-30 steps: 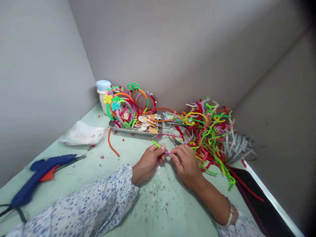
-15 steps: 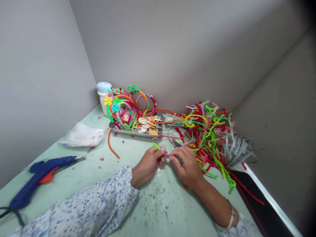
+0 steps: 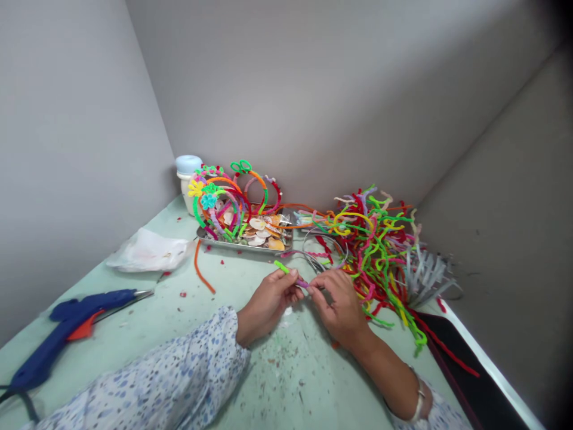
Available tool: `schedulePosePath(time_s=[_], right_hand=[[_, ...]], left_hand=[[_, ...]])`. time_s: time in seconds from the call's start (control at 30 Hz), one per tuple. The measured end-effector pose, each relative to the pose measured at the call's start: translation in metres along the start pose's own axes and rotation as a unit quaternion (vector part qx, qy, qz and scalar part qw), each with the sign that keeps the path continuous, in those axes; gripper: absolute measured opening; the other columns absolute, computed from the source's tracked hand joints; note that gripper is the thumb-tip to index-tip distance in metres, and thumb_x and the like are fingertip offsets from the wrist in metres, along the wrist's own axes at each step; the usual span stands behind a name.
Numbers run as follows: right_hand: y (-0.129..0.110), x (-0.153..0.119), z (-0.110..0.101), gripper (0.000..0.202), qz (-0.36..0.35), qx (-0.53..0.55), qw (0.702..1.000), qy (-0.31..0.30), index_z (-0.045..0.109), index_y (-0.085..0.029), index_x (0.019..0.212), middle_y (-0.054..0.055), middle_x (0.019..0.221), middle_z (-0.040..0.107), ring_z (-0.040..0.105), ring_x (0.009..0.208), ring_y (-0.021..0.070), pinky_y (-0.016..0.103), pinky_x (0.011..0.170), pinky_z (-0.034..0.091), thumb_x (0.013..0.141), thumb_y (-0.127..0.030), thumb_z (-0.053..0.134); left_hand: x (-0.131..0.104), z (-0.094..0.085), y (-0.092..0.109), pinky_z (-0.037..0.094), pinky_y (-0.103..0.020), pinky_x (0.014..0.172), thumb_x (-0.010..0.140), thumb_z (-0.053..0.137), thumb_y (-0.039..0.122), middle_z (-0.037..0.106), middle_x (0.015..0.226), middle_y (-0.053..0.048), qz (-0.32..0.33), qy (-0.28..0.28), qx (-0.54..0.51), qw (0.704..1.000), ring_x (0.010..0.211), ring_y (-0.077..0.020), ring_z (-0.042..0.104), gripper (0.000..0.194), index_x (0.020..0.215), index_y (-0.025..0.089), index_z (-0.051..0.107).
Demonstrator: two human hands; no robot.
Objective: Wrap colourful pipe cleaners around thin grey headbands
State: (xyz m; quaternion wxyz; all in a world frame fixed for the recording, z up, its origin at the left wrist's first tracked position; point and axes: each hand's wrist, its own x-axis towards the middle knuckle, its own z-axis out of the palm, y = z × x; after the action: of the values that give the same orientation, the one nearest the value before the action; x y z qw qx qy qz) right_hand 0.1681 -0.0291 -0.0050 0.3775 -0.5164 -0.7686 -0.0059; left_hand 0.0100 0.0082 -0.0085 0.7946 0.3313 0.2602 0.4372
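Note:
Between my two hands, above the table's middle, is a fuzzy pipe cleaner piece (image 3: 282,267), bright green at its far left end and purple toward the right. My left hand (image 3: 267,301) pinches it with thumb and fingers, the green tip sticking out past them. My right hand (image 3: 342,307) has its thumb and index finger closed on the purple end. The fingers hide part of the piece. Just beyond my right hand lies a big tangle of coloured pipe cleaners (image 3: 380,251), with thin wire loops (image 3: 308,254) at its left side.
A metal tray (image 3: 242,246) at the back holds shell-like pieces and pipe-cleaner headbands (image 3: 222,206), beside a lidded jar (image 3: 188,179). On the left lie a blue glue gun (image 3: 71,319), a white plastic bag (image 3: 150,251) and an orange pipe cleaner (image 3: 201,272). A black panel (image 3: 465,364) runs along the right.
The view has shifted very slightly. Both hands keep their grip on the green and purple pipe cleaner, with a bit more of its purple part showing between the fingers.

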Motion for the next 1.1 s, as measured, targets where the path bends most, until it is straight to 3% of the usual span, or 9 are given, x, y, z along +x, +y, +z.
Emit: schedulePosePath(time_s=[0.4, 0.73, 1.1], right_hand=[[0.0019, -0.0009, -0.0017, 0.011, -0.022, 0.037, 0.999, 0.02, 0.058, -0.021, 0.09, 0.004, 0.085, 0.061, 0.053, 0.085, 0.0212, 0.04, 0.081, 0.038, 0.087, -0.015, 0.049], [0.0041, -0.0026, -0.0017, 0.012, -0.022, 0.063, 0.998, 0.02, 0.059, -0.022, 0.092, 0.004, 0.084, 0.062, 0.054, 0.085, 0.0214, 0.041, 0.08, 0.04, 0.087, -0.015, 0.05], [0.0067, -0.0017, -0.0031, 0.014, -0.047, 0.038, 0.998, 0.028, 0.061, -0.023, 0.094, 0.004, 0.085, 0.064, 0.056, 0.086, 0.0216, 0.041, 0.082, 0.041, 0.087, -0.015, 0.05]], left_hand=[[-0.0021, 0.0019, 0.0039, 0.043, -0.019, 0.055, 0.08, 0.066, 0.036, 0.062, 0.074, -0.002, -0.018, 0.003, 0.016, 1.0, 0.054, -0.0079, 0.058, 0.026, 0.087, 0.013, 0.056], [-0.0003, 0.0016, 0.0033, 0.04, -0.019, 0.051, 0.074, 0.07, 0.041, 0.06, 0.066, 0.0, -0.007, 0.017, 0.049, 0.999, 0.05, -0.0065, 0.053, 0.033, 0.074, 0.012, 0.055], [-0.0018, 0.0035, 0.0051, 0.033, -0.015, 0.044, 0.072, 0.073, 0.037, 0.052, 0.053, 0.004, -0.016, 0.042, 0.051, 0.998, 0.044, -0.0038, 0.046, 0.032, 0.068, 0.013, 0.053]])
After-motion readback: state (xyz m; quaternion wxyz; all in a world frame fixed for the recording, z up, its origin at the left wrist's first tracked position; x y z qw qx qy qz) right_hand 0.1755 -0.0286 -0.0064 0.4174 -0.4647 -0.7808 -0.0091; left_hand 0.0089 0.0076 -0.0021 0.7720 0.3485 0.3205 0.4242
